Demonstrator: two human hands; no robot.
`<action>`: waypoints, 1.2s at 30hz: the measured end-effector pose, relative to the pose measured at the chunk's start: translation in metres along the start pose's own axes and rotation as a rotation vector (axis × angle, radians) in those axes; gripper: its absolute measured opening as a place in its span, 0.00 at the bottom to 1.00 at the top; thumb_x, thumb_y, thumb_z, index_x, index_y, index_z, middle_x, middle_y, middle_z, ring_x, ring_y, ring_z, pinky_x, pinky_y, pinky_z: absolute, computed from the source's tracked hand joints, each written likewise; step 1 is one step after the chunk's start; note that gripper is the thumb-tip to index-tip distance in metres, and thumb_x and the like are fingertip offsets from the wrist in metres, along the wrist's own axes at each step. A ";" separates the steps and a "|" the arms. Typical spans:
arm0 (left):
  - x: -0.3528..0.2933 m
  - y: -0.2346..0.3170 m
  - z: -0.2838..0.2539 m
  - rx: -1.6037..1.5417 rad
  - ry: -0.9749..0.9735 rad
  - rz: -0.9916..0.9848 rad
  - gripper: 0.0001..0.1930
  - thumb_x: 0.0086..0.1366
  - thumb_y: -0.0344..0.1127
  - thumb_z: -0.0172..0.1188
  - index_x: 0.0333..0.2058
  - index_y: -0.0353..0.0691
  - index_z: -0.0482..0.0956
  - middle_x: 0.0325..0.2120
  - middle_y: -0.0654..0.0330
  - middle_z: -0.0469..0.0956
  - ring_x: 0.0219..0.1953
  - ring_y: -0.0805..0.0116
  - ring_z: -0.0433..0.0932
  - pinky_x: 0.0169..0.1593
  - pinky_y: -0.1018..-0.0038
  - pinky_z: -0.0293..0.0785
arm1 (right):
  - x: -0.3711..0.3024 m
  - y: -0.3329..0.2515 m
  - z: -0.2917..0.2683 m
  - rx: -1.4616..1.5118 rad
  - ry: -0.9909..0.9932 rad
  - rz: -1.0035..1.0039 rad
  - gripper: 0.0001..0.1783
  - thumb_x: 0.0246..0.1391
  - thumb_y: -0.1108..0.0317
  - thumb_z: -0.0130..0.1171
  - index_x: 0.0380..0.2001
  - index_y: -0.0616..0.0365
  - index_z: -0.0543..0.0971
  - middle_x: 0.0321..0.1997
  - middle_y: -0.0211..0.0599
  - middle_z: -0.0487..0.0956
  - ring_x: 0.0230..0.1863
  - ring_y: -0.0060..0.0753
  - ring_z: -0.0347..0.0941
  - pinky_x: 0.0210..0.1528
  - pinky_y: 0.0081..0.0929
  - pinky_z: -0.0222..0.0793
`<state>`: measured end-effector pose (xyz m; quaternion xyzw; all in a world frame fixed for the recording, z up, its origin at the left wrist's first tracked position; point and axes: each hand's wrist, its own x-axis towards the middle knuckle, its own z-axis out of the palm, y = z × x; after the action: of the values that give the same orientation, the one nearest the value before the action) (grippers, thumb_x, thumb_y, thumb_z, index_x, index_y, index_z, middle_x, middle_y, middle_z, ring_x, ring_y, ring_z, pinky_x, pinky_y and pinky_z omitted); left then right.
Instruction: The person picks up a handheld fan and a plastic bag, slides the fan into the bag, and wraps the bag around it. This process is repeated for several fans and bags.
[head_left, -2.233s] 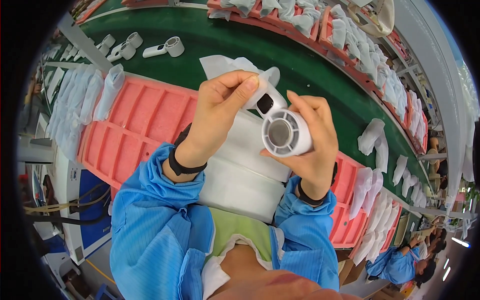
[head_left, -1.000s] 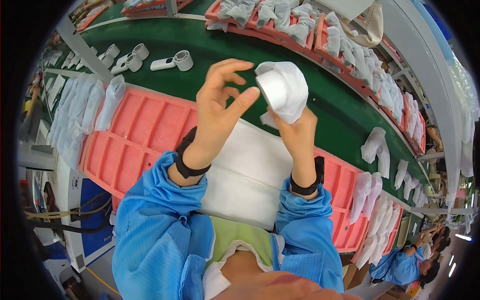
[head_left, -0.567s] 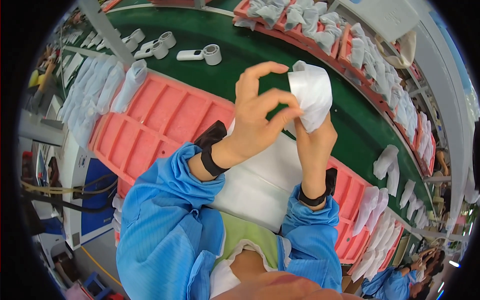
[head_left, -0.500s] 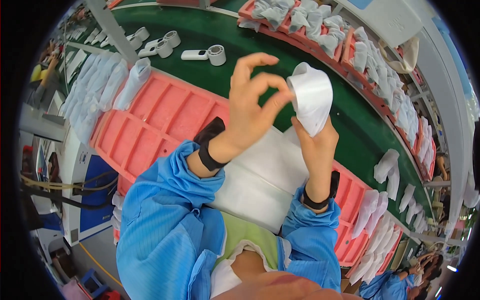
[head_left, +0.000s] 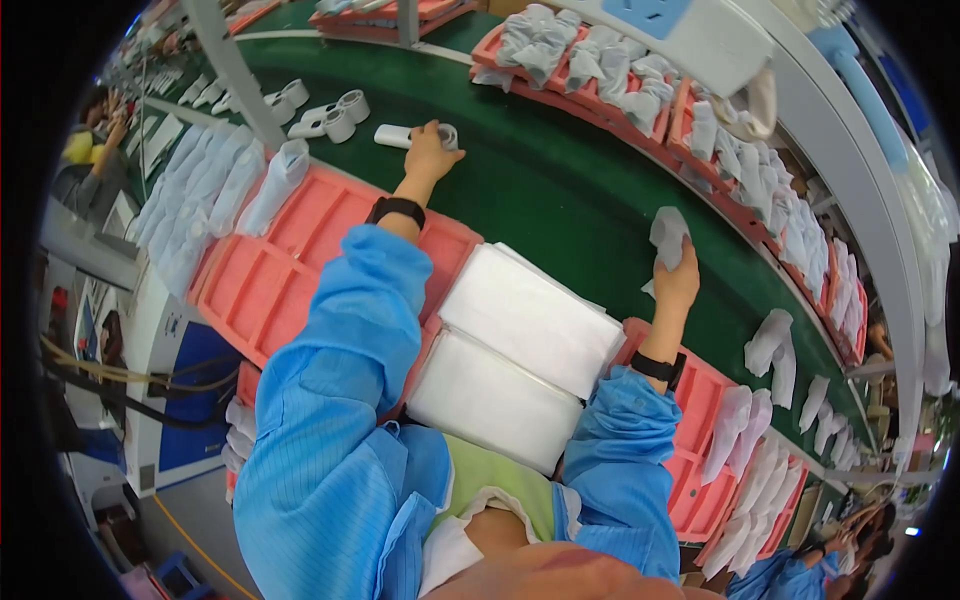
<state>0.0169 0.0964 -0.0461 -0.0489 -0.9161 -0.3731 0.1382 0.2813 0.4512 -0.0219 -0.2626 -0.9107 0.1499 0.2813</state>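
Over the green conveyor belt, my left hand reaches to a white device with a round, hollow head and a flat handle. Its fingers are closed round the head, and the handle points left. My right hand, farther right above the belt, grips a similar shape wrapped in a thin white sleeve. Right in front of my body lie two stacks of flat white sleeves, a far stack and a near stack.
Pink compartment trays, one at left and one at right, flank the stacks. Wrapped pieces fill the left tray's far end. More bare devices lie up the belt. Loaded pink trays line the far side, beside a grey post.
My left hand has moved from beside the wrapped piece to the far left and closed on a bare device. My right hand has carried the wrapped piece right, lower over the belt.
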 end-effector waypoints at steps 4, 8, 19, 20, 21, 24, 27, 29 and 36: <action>-0.033 0.038 0.003 -0.261 -0.419 -0.014 0.27 0.56 0.39 0.67 0.54 0.37 0.73 0.43 0.52 0.78 0.30 0.64 0.78 0.36 0.73 0.75 | -0.016 -0.072 -0.003 0.500 -0.181 -0.078 0.48 0.35 0.64 0.75 0.63 0.56 0.65 0.58 0.52 0.73 0.58 0.51 0.70 0.55 0.38 0.69; -0.103 0.127 -0.014 -0.852 -0.741 0.134 0.16 0.62 0.29 0.59 0.50 0.38 0.77 0.35 0.58 0.78 0.26 0.78 0.72 0.29 0.81 0.70 | -0.046 -0.116 0.007 0.391 -0.219 -0.242 0.47 0.33 0.64 0.76 0.60 0.57 0.68 0.55 0.51 0.74 0.57 0.50 0.69 0.54 0.36 0.70; -0.255 0.175 -0.032 -0.221 -0.750 0.854 0.13 0.54 0.38 0.68 0.34 0.41 0.75 0.30 0.57 0.73 0.30 0.58 0.76 0.32 0.68 0.73 | 0.002 -0.002 -0.026 0.169 -0.072 -0.109 0.35 0.35 0.56 0.73 0.47 0.65 0.78 0.45 0.51 0.80 0.46 0.50 0.77 0.48 0.37 0.74; -0.257 0.175 -0.026 -0.227 -0.757 0.862 0.13 0.54 0.38 0.68 0.34 0.41 0.75 0.30 0.57 0.73 0.30 0.58 0.76 0.32 0.68 0.73 | 0.005 0.013 -0.026 0.162 -0.067 -0.100 0.35 0.35 0.56 0.73 0.47 0.65 0.78 0.45 0.51 0.80 0.46 0.50 0.77 0.48 0.37 0.74; -0.259 0.174 -0.019 -0.208 -0.743 0.865 0.14 0.53 0.40 0.68 0.33 0.42 0.75 0.31 0.57 0.73 0.31 0.58 0.77 0.32 0.67 0.73 | 0.007 0.027 -0.025 0.122 -0.153 0.097 0.35 0.36 0.52 0.73 0.46 0.66 0.79 0.43 0.52 0.81 0.44 0.48 0.78 0.47 0.36 0.74; -0.263 0.171 -0.011 -0.165 -0.719 0.865 0.15 0.52 0.42 0.69 0.32 0.43 0.74 0.31 0.58 0.73 0.32 0.57 0.77 0.33 0.65 0.73 | 0.005 0.042 -0.019 0.046 -0.328 0.494 0.37 0.37 0.46 0.72 0.42 0.69 0.80 0.40 0.52 0.82 0.41 0.45 0.79 0.45 0.34 0.75; -0.264 0.165 -0.010 -0.170 -0.682 0.895 0.16 0.51 0.42 0.70 0.33 0.43 0.74 0.30 0.59 0.73 0.32 0.57 0.77 0.32 0.65 0.73 | 0.001 0.006 -0.016 0.191 -0.532 0.639 0.40 0.37 0.40 0.71 0.37 0.71 0.80 0.35 0.50 0.82 0.37 0.43 0.80 0.44 0.34 0.74; -0.266 0.165 -0.008 -0.174 -0.670 0.894 0.16 0.50 0.42 0.70 0.33 0.43 0.75 0.30 0.59 0.73 0.32 0.57 0.77 0.32 0.65 0.73 | 0.003 0.003 -0.018 0.212 -0.551 0.628 0.38 0.35 0.41 0.72 0.36 0.70 0.81 0.35 0.49 0.82 0.36 0.44 0.80 0.43 0.34 0.74; -0.265 0.163 -0.010 -0.214 -0.662 0.849 0.15 0.49 0.40 0.70 0.31 0.43 0.75 0.30 0.59 0.73 0.33 0.57 0.76 0.33 0.65 0.73 | 0.001 -0.027 -0.020 0.374 -0.354 0.241 0.36 0.27 0.52 0.76 0.37 0.68 0.78 0.34 0.47 0.81 0.37 0.43 0.79 0.42 0.34 0.73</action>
<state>0.3036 0.2099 -0.0068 -0.5428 -0.7675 -0.3403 -0.0247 0.2817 0.4324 0.0057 -0.2823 -0.8644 0.3911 0.1417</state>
